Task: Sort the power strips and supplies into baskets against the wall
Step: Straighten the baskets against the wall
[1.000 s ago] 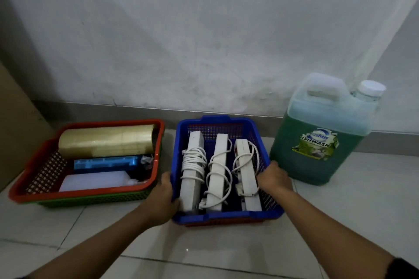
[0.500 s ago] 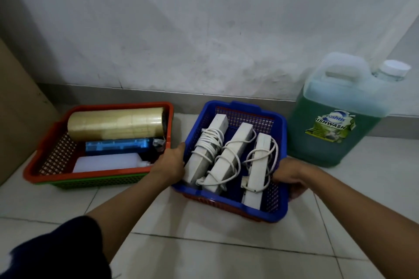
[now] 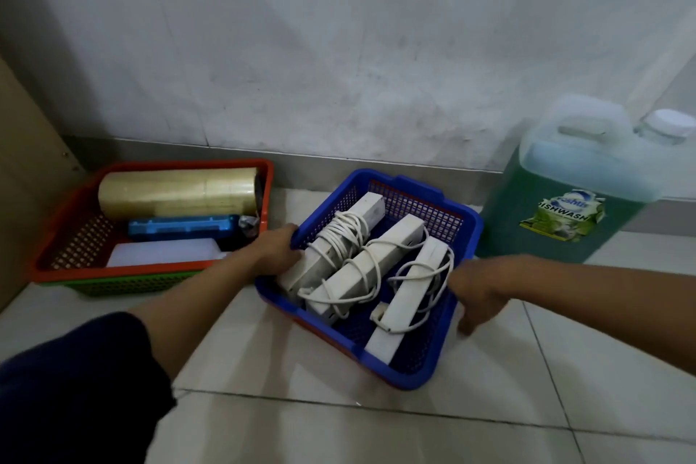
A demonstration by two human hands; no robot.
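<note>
Where the tiled floor [image 3: 339, 422] meets the wall [image 3: 376, 49], a grey skirting strip [image 3: 188, 148] runs along the base; wall is white, scuffed and stained. Tiles pale, glossy, dark grout lines. Far left: edge of a brown panel [image 3: 22, 162], can't tell what it belongs to.

Red basket [image 3: 64, 215] sits on the floor near the wall, green mesh showing under its front rim. Inside: big roll of clear tape [image 3: 177, 192] lying on its side at the back, blue box [image 3: 180, 228] in front of it, white block [image 3: 165, 252] nearest the front, small dark item at the right end, too blurred to name.

Left hand [image 3: 277, 250], dark sleeve [image 3: 75, 384] on the arm, grips the left rim of the blue basket [image 3: 469, 228], fingers curled over the edge, touching the nearest strip. Blue basket sits just right of the red one, skewed to the wall, apart from it. Three white power strips [image 3: 361, 271] lie side by side inside, each with its cord wrapped round it; a plug rests by the right strip.

Right hand [image 3: 480, 290] at the basket's right rim, fingers loosely bent and pointing down; whether it actually grips the rim, cannot tell.

Far right: translucent jug of green dishwash liquid [image 3: 565, 200], white cap, stands on the floor against the wall, just beside the blue basket.
</note>
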